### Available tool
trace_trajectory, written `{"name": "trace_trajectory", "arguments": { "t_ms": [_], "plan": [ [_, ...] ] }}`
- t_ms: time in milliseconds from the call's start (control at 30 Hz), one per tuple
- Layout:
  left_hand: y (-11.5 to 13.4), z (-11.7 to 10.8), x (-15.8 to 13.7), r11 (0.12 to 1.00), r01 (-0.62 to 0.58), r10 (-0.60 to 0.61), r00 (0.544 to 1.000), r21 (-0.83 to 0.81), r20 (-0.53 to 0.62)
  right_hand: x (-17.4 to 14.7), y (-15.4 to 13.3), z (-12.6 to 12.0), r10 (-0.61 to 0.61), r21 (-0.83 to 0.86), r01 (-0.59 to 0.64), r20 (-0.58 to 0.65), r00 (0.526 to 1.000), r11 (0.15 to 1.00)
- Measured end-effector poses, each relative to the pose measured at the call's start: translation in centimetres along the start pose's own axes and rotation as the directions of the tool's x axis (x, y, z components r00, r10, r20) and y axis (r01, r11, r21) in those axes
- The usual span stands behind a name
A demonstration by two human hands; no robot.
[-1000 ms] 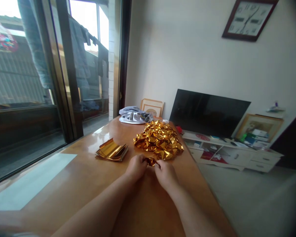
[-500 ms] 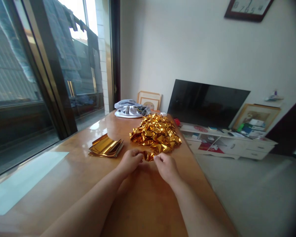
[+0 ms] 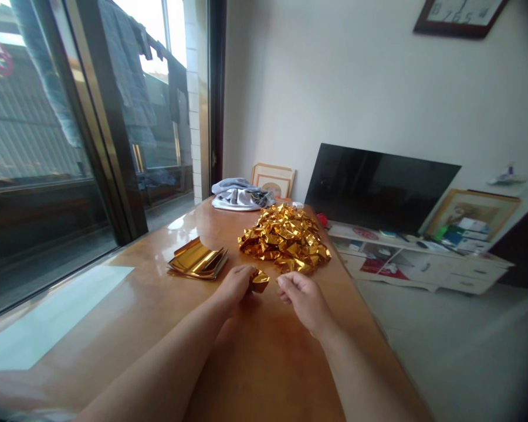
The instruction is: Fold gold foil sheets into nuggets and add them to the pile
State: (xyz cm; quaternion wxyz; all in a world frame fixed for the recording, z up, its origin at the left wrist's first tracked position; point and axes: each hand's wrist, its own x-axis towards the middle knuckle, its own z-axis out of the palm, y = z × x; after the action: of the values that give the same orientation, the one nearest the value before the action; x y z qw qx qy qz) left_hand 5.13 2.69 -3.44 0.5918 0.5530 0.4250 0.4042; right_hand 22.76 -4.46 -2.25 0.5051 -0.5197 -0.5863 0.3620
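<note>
1. On the table (image 3: 264,357): brown, glossy wood, with daylight glaring off its left side and far left corner.
2. Left hand (image 3: 237,284): above the near part of the table, fingers clasping one end of a gold piece (image 3: 260,280).
3. Gold piece: shiny, folded; juts from the left fingertips toward the right hand, just short of the pile.
4. Right hand (image 3: 303,296): just beside the piece, apart from it; fingers curled, thumb against forefinger. Cannot tell whether anything is pinched there.
5. Pile (image 3: 286,237): many crumpled-looking gold pieces, heaped beyond the hands, toward the table's right edge.
6. Stack (image 3: 198,261): gold sheets, the upper ones curling, left of the pile.
7. Pale sheet (image 3: 66,316): flat, along the table's left edge.
8. Clothes (image 3: 237,196): grey and white, bundled at the far end.
9. Frames (image 3: 273,176): two, leaning on the wall (image 3: 325,82) behind the clothes.
10. Television (image 3: 378,187): black, dark-screened, on a white cabinet (image 3: 475,272) with drawers.
11. Picture (image 3: 470,211): framed, on the cabinet, partly behind small clutter.
12. Clock (image 3: 460,14): brown-rimmed, high on the wall, cut by the upper border.
13. Glass door (image 3: 81,88): dark-framed, at left; laundry (image 3: 123,76) hangs beyond.
14. Floor (image 3: 405,334): pale, shiny, at right.
</note>
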Motion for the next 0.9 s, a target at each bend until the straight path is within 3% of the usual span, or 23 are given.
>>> {"name": "trace_trajectory", "arguments": {
  "t_ms": [133, 267, 533, 900],
  "plan": [
    [-0.3, -0.1, 0.1, 0.999, 0.041, -0.041, 0.999, 0.032, -0.010, -0.7, -0.6, 0.3, -0.138, -0.128, 0.140, 0.027, 0.990, 0.982],
    [-0.3, 0.0, -0.1, 0.997, -0.017, 0.017, 1.000, 0.080, 0.008, -1.6, -1.1, 1.0, -0.209, -0.252, 0.229, 0.105, 0.972, 0.940],
    [0.6, 0.5, -1.0, 0.980, -0.076, 0.069, 0.997, 0.182, 0.046, -1.7, -0.7, 0.9, -0.218, -0.397, 0.269, 0.171, 0.961, 0.877],
    [1.5, 1.0, -1.8, 0.975, -0.128, 0.117, 0.991, 0.179, 0.069, -1.8, -1.0, 0.8, -0.306, -0.507, 0.355, 0.181, 0.935, 0.786]
  ]
}}
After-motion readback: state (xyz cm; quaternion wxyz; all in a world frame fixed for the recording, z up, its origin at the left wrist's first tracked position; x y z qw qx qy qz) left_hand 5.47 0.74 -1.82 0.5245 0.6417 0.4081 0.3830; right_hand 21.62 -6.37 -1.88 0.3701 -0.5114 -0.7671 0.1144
